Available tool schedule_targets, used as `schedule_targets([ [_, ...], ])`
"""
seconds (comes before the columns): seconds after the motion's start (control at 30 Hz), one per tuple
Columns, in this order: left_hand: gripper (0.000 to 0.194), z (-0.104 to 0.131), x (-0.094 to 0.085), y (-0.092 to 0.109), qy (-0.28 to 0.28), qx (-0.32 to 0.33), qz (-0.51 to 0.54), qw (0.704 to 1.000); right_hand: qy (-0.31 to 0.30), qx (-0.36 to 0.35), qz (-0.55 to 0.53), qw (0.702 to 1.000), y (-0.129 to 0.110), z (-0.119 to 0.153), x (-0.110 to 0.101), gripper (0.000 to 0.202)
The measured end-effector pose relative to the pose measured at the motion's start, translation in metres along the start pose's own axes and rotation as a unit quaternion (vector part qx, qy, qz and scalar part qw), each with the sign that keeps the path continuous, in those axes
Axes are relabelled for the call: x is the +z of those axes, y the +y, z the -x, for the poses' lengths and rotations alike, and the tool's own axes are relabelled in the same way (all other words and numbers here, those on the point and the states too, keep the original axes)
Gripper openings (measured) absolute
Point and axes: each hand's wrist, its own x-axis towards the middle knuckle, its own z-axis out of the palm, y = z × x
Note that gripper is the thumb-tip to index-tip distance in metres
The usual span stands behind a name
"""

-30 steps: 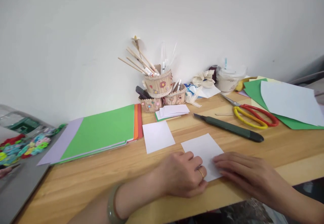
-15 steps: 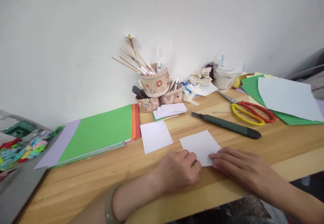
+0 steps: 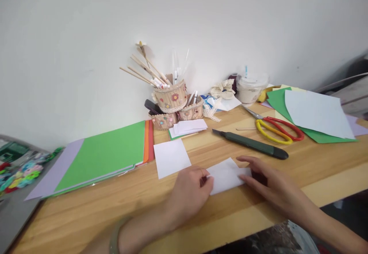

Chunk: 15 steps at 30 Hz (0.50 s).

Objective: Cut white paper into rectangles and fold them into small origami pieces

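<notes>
A small white paper [image 3: 225, 175] lies near the table's front edge between my hands. My left hand [image 3: 193, 192] pinches the paper's left edge, thumb against curled fingers. On the right side, my right hand [image 3: 266, 181] has thumb and fingers spread apart, its thumb touching the paper's right part. Just left of and behind my left hand, a square white sheet [image 3: 171, 158] lies flat. A dark green utility knife [image 3: 251, 143] rests behind my right hand, near scissors [image 3: 276, 129] with red and yellow handles.
Coloured paper sheets [image 3: 100, 158] are stacked at the left. Decorated pen holders [image 3: 172, 99] stand against the wall, with small white slips [image 3: 189, 127] before them. A lidded cup [image 3: 248, 89] and green and white sheets [image 3: 316, 112] are at the right back.
My left hand has moved left to the paper's left edge. My right hand's fingers have lifted and spread. The paper looks narrower than before, and the view has shifted slightly.
</notes>
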Motion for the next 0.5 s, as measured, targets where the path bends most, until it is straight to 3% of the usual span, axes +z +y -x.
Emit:
schedule_targets([
  [0.13, 0.025, -0.003, -0.002, -0.002, 0.005, -0.027, -0.046, 0.999, -0.006, 0.014, -0.016, 1.000, -0.008, -0.007, 0.005, 0.049],
  [0.3, 0.022, -0.007, -0.002, -0.006, -0.024, -0.085, 0.014, 0.996, -0.010, 0.024, -0.058, 0.998, -0.006, -0.010, 0.007, 0.048],
  [0.5, 0.008, -0.013, 0.000, -0.010, -0.035, -0.119, 0.087, 0.988, 0.018, 0.045, 0.026, 0.998, -0.011, -0.007, 0.012, 0.040],
])
